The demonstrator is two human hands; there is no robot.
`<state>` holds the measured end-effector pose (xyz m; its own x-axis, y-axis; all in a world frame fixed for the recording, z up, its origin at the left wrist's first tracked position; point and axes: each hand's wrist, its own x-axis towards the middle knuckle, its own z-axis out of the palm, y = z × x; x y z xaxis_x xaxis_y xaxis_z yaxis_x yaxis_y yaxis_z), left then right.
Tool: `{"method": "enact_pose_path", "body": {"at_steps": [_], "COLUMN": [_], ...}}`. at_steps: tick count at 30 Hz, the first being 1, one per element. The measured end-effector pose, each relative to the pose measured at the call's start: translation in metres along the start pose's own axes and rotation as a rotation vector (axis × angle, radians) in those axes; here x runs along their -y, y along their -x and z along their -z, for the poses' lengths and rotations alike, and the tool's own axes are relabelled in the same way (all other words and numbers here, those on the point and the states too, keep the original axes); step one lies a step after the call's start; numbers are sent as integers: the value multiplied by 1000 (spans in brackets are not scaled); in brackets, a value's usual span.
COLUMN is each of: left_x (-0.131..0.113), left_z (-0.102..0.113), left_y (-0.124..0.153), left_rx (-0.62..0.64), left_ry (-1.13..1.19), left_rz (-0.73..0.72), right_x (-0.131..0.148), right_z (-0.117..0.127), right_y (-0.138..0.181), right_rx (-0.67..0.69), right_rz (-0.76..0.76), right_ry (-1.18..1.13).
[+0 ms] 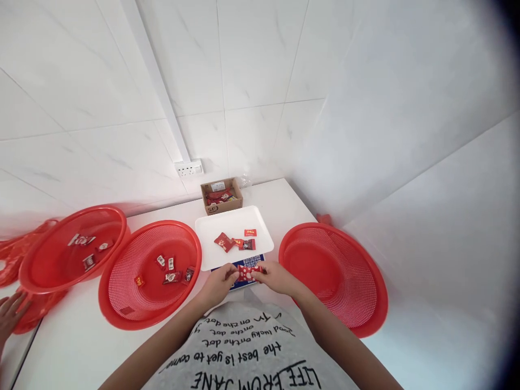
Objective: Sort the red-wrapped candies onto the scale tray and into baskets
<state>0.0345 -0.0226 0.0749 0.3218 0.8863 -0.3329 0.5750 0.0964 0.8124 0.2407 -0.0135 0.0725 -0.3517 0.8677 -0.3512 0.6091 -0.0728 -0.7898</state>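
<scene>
Between my two hands is a red candy packet with white dots (247, 273). My left hand (220, 283) pinches its left end, and my right hand (275, 277) pinches its right end. Just beneath the packet shows the blue number keypad (255, 260) of what looks like a weighing scale. Above that keypad lies a white tray (209, 259), which holds several red and dark wrapped candies (225, 242). My hands are close to the tray's near edge and apart from the candies in it.
A red mesh basket (376, 295) stands at right. Left of the tray are another red basket (109, 295) and a farther one (34, 265), both with several candies. A cardboard box (222, 206) of packets sits behind. Another person's hand (10, 314) rests at far left.
</scene>
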Motion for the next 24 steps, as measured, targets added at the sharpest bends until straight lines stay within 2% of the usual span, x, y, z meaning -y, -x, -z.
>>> {"method": "enact_pose_path", "body": {"at_steps": [2,5,8,11,15,18,24], "left_x": [21,43,54,59,63,64,64], "left_z": [-3,0,3,3,5,13,31], "left_y": [-5,-14,-27,-43,-65,-80,-105], "left_rx": [-66,-140,-172,-135,-48,-16,2], "left_ry": [-184,-360,-455,-527,-604,-624,-620], "left_rz": [-11,-45,-83,-121,-171,-208,-271], "right_x": [-15,-25,-24,-24,-27,-29,-29], "right_z": [-5,-3,1,-4,-18,-23,-17], "right_y": [-13,-30,-44,-55,-69,-81,-102], "right_rx": [-74,-145,-210,-278,-177,-111,-179], "right_rz": [-75,-98,-106,-89,-9,2,-22], "right_ry": [44,19,16,116,409,515,574]}}
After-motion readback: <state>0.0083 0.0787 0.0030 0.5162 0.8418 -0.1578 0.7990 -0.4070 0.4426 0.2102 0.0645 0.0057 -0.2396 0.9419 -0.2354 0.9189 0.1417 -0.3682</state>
